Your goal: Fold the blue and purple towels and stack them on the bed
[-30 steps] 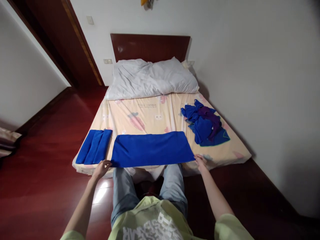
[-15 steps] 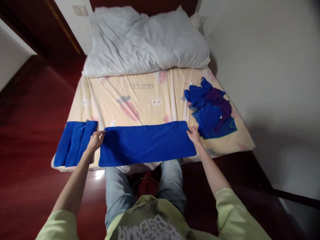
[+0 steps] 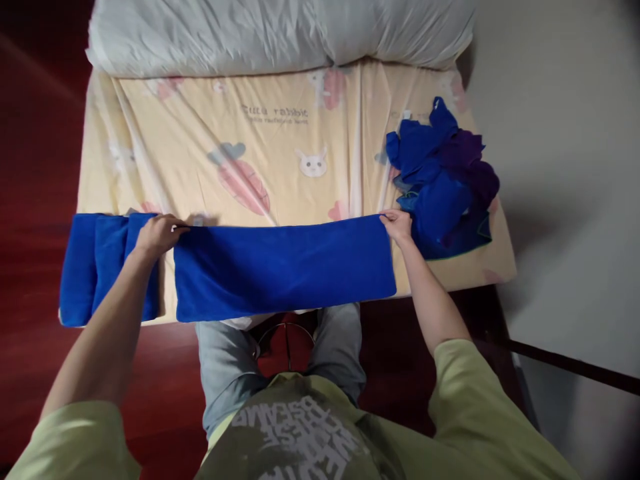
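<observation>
A long blue towel [image 3: 285,270] lies stretched out along the near edge of the bed, with part of its front reaching that edge. At its far left corner, my left hand [image 3: 159,235] pinches the cloth between thumb and fingers. My right hand [image 3: 398,225] grips the far right corner the same way. Partly behind my left hand and forearm sit folded blue towels [image 3: 95,267], laid side by side at the bed's left front. Just beyond my right hand rests a crumpled heap of blue and purple cloths [image 3: 440,177], one with a green edge.
The bed [image 3: 295,173] has a pale yellow sheet printed with rabbits and carrots. A grey-white quilt or pillow [image 3: 280,33] spans its far end. A wall [image 3: 560,167] rises on the right, and dark red floor [image 3: 35,167] lies on the left.
My view has tilted down and come nearer the bed. Both hands have shifted to the towel's far corners, with the right hand moving up from the side edge.
</observation>
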Motion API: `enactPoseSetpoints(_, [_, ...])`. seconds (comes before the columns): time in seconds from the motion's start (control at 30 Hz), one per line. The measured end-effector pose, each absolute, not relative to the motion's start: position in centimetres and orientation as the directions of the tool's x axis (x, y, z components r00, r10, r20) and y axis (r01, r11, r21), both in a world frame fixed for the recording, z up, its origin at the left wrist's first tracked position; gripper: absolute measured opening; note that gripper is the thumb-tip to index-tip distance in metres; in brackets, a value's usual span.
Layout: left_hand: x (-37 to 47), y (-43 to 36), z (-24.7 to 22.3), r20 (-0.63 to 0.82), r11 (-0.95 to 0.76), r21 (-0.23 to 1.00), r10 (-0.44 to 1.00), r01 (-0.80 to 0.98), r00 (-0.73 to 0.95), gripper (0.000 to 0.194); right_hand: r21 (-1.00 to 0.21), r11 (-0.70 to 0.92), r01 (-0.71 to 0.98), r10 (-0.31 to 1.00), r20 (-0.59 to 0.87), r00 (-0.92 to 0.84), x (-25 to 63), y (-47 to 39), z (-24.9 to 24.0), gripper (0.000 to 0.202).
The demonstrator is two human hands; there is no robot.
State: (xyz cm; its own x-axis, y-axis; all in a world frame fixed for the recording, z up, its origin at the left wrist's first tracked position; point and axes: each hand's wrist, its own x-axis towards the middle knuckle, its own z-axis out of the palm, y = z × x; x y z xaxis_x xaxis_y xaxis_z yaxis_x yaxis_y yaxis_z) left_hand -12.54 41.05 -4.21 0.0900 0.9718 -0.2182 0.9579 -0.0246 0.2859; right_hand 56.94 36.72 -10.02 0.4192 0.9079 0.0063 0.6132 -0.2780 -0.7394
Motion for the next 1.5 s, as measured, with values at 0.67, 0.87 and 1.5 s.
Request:
enactPoseSetpoints(0.67, [-5.4, 31.0, -9.3, 0.095, -0.05, 0.494, 0.995, 0.868, 0.003, 0.064, -0.384, -0.001, 0.923, 0.995, 0.095, 0.04, 47.8, 30.9, -11.0, 0.058])
enactPoseSetpoints(0.87, [-5.7, 21.3, -9.8, 0.132, 0.032, 0.463, 0.986, 0.886, -0.105, 0.064, -0.312, -0.079, 0.947, 0.986, 0.117, 0.121, 48.6, 21.2, -11.9, 0.057])
enactPoseSetpoints(1.5, [-1.6, -0.9, -11.4, 0.027, 0.125, 0.546, 0.986, 0.828, -0.167, 0.048, -0.579, -0.067, 0.813, 0.97, 0.151, 0.188, 34.4, -0.8, -14.4, 0.039])
